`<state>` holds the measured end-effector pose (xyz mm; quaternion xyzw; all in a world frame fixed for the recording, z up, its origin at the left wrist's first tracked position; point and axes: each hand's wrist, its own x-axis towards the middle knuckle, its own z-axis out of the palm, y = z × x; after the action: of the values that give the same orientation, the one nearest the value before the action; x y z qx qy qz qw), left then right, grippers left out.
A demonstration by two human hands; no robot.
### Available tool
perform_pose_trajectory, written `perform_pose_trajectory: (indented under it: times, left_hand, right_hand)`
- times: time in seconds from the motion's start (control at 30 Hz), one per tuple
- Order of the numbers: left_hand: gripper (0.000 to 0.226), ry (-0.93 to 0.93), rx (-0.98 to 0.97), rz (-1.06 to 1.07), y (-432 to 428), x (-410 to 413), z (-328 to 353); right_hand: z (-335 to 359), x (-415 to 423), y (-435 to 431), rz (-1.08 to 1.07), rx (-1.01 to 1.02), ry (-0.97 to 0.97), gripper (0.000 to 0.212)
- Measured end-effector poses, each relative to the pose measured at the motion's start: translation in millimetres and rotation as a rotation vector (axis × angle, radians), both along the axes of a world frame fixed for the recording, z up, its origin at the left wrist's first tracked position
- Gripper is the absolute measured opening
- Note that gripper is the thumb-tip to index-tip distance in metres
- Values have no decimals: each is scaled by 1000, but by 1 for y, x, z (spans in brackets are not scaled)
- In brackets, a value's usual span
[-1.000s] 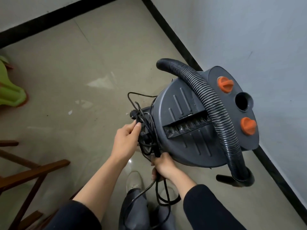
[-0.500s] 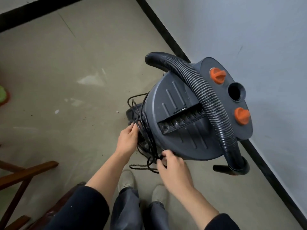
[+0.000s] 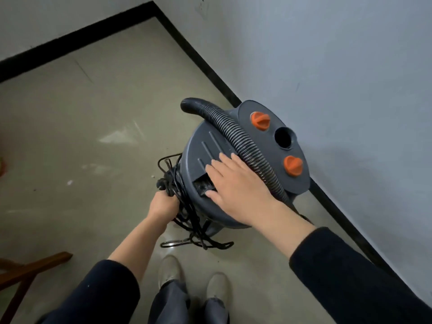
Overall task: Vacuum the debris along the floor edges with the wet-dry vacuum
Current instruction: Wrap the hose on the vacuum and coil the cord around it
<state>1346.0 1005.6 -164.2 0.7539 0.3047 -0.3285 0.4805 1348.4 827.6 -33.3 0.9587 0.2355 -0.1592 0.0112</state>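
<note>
I am watching the left hand (image 3: pixel 163 204) curling its fingers round the tangled black power cord (image 3: pixel 187 218), gripping the bundle tightly. That grip is sitting at about eight o'clock of the dark grey, round plastic wet-dry vacuum (image 3: pixel 205 146), right against its side. From the fist the cord is hanging in loose loops and trailing onto the pale tiled floor (image 3: pixel 81 136) toward six o'clock, just ahead of the pale shoes (image 3: pixel 169 271).

The right hand (image 3: pixel 238 185) is lying flat on the vacuum's lid, fingers straight and spread, holding nothing. Its fingertips are pointing toward ten o'clock, and its outer edge is lying just beside the black ribbed flexible hose (image 3: pixel 233 134).

The hose is arching across the lid from eleven o'clock down to five o'clock. Past it, at two to three o'clock, two orange plastic knobs (image 3: pixel 260 121) are flanking an open round port (image 3: pixel 284 137). The lid is showing raised ribs. The vacuum is standing near the black skirting (image 3: pixel 210 69) at its three o'clock side.
</note>
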Motion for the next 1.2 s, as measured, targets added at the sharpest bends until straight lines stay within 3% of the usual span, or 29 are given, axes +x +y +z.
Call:
perform_pose_trajectory:
  times: [0.1, 0.3, 0.67, 1.2]
  left_hand:
    - [22, -22, -9, 22, -1, -3, -3]
    - [17, -95, -48, 106, 0, -12, -1]
    - [17, -140, 57, 24, -17, -18, 5]
    - [21, -95, 65, -98, -74, -53, 6]
  right_hand:
    - [-6, 7, 0, 26, -107, 41, 62]
    - [-12, 15, 1, 11, -91, 34, 54]
    - [-14, 8, -8, -50, -62, 48, 49]
    - [-12, -45, -67, -166, -55, 86, 49]
